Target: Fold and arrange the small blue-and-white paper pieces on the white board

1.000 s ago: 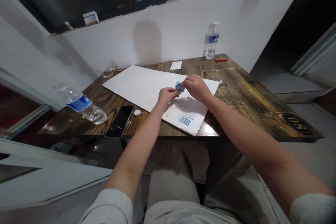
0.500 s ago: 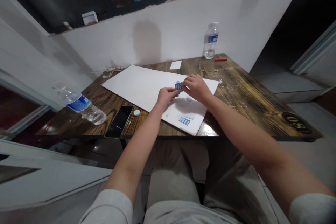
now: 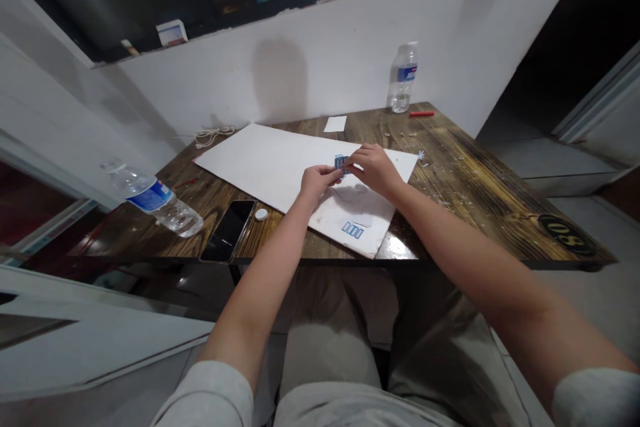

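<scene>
Between my hands is a small blue-and-white paper cutout (image 3: pixel 341 161), held just above a large white board (image 3: pixel 265 157). My left hand (image 3: pixel 318 181) pinches its lower left side between thumb and fingers. From the right, my right hand (image 3: pixel 372 165) grips its other edge with closed fingertips that hide part of it. Nearer to me on the board lies a flat piece with several blue-outlined rectangles (image 3: pixel 353 230), and a thin white slip (image 3: pixel 362 221) lies beside it. Fine details of the cutout are too small to make out.
A phone (image 3: pixel 227 231), a white bottle cap (image 3: pixel 261 214) and a tilted water bottle (image 3: pixel 155 197) are on the left. At the back right stand another water bottle (image 3: pixel 404 80) and a red pen (image 3: pixel 422 114). A white paper (image 3: pixel 335 124) and a coiled cable (image 3: pixel 213 137) lie near the wall.
Both hands stay in nearly the same place. The cutout has turned slightly between my fingers, and my right fingertips have shifted a little along it.
</scene>
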Action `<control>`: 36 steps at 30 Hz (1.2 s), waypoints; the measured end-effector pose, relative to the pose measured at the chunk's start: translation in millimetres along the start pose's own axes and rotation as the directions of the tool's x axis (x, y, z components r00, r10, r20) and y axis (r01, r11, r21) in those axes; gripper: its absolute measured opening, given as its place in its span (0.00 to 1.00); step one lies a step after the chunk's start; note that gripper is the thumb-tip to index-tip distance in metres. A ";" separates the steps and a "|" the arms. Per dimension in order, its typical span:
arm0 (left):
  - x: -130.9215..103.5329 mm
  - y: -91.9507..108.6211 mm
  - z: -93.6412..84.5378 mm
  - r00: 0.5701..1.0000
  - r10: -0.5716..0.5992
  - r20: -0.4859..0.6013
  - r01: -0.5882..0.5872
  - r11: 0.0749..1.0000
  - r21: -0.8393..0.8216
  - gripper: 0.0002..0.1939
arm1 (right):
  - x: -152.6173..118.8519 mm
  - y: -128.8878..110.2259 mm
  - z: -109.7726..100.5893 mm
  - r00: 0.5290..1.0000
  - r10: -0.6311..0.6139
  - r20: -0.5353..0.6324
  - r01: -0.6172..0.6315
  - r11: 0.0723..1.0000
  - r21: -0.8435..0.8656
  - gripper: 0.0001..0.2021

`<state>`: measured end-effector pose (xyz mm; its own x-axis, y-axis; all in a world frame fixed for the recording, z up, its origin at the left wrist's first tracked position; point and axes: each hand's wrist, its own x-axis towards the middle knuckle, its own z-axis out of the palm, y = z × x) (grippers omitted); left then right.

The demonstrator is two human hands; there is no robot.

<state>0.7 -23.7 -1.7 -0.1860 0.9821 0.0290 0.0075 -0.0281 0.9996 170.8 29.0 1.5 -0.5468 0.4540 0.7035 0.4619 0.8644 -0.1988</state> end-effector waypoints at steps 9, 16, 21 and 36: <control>2.8 -3.1 -1.9 0.999 0.042 0.015 -0.041 0.998 -0.054 0.15 | -0.6 0.5 4.0 0.988 0.099 -0.114 -0.086 0.989 0.119 0.06; 4.9 -4.3 -2.0 0.999 0.051 0.007 -0.050 0.995 -0.086 0.13 | -0.8 7.4 15.1 0.882 0.466 0.072 -0.446 0.777 0.445 0.14; 6.1 -5.7 -1.2 0.998 0.055 0.034 -0.051 0.994 -0.100 0.13 | -0.5 4.8 19.2 0.852 0.461 0.247 -0.503 0.593 0.628 0.18; 5.9 -7.5 -0.7 0.995 0.090 0.044 -0.089 0.996 -0.026 0.14 | -0.6 -3.3 11.9 0.809 0.531 0.253 -0.539 0.497 0.680 0.15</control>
<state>-1.2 -17.8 -9.0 -0.1416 0.9828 0.1187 -0.0016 -0.1202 0.9928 161.2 28.5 -6.4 -0.3733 0.8809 0.2908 0.0498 0.3321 -0.9419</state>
